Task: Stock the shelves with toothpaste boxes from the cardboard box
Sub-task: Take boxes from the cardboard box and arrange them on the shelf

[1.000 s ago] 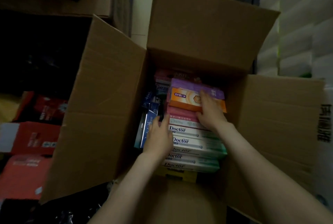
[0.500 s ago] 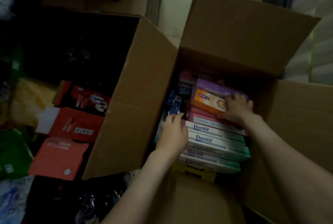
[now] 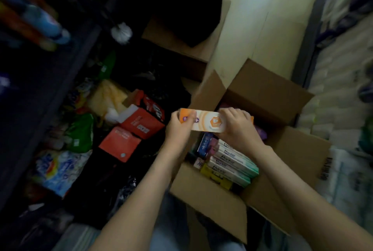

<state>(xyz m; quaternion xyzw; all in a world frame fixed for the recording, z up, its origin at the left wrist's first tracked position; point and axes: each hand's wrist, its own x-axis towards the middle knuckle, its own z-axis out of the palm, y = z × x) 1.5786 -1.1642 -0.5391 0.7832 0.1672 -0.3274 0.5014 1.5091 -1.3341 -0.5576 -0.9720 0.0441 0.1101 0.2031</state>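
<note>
An orange and white toothpaste box [image 3: 203, 120] is held up above the left rim of the open cardboard box [image 3: 210, 196]. My left hand [image 3: 180, 129] grips its left end and my right hand [image 3: 237, 126] grips its right end. Inside the cardboard box lie several white and green "Doctor" toothpaste boxes [image 3: 232, 160], a blue box [image 3: 204, 143] and a purple box [image 3: 261, 132] partly hidden behind my right hand. Dark shelves [image 3: 40, 93] stand to the left.
Red packets [image 3: 131, 133] and bright bags [image 3: 60, 168] lie on the floor left of the cardboard box. A second cardboard box [image 3: 181, 41] sits further back. White stacked goods [image 3: 343, 109] fill the right side. Bottles [image 3: 36, 18] are blurred at top left.
The orange toothpaste box has come up out of the cardboard box to the left. My left hand left the box's contents and took its left end. The view swung left.
</note>
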